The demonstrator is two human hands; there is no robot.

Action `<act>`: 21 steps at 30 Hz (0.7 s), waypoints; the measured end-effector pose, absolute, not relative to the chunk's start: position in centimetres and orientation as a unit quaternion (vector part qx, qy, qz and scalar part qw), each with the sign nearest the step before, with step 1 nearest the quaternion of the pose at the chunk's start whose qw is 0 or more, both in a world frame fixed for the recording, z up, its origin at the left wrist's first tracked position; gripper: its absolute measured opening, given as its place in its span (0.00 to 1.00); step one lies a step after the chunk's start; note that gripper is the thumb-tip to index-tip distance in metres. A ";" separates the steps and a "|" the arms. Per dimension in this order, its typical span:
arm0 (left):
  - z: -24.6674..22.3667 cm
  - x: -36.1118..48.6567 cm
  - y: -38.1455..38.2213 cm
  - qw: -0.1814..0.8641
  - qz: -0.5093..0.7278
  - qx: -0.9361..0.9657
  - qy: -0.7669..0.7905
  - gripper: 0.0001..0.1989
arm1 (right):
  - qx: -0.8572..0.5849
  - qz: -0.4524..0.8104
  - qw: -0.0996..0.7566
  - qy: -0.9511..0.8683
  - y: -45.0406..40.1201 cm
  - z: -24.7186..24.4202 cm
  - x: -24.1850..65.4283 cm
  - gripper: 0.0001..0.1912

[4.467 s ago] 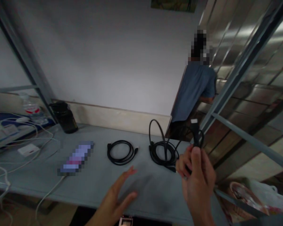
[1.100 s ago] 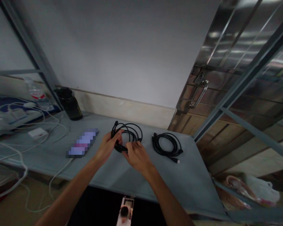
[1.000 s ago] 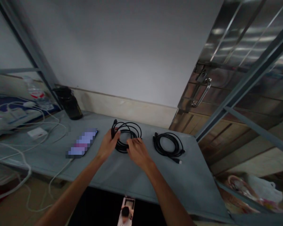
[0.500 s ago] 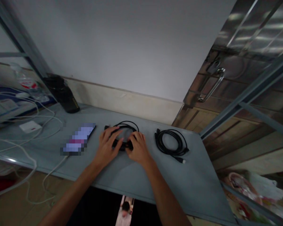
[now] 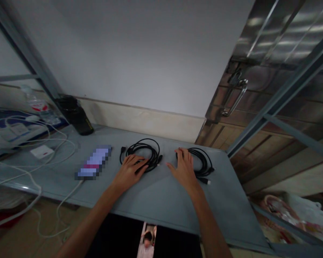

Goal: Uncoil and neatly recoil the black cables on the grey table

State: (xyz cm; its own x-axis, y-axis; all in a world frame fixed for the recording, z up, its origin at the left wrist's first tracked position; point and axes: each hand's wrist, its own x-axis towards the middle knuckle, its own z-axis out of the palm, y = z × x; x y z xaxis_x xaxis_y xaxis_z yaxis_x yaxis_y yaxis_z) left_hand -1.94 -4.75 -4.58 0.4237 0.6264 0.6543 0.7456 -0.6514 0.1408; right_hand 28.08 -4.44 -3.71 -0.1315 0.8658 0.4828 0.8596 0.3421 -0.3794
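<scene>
On a grey table point(image 5: 161, 200), left black cable coil point(image 5: 158, 154) beneath the flat left hand point(image 5: 130, 171), right black cable coil point(image 5: 204, 163) beneath the flat right hand point(image 5: 184, 166); hands apart, neither gripping; coils probably light and limp, best taken by the bunched loops.

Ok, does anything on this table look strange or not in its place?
The white cables look untidy: they sprawl over the left end of the grey table and hang to the floor, unlike the left black cable coil and the right black cable coil, which lie neat.
</scene>
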 end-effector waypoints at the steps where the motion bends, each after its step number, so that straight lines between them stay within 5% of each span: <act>1: -4.4 -1.9 -4.8 0.087 -0.354 -0.837 -0.408 0.15 | -0.585 -0.003 0.314 -0.748 -4.9 -3.8 29.7 0.32; 9: -3.5 -1.7 -5.5 0.089 -0.392 -0.815 -0.417 0.16 | -0.608 -0.022 0.238 -0.757 -9.6 -5.6 37.0 0.14; 21: -3.2 3.7 -13.5 -0.092 -0.384 -0.830 -0.394 0.10 | -0.596 0.025 0.312 -0.739 -14.9 -5.2 32.7 0.27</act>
State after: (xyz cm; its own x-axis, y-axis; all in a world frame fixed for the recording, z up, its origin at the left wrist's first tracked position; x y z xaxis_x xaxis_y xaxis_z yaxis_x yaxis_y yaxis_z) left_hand 3.68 -13.54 -3.22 0.3958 0.7242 0.5646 0.5834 -0.6732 0.4545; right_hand 32.74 -14.88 -5.20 -0.0941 0.8970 0.4319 0.8661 0.2877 -0.4088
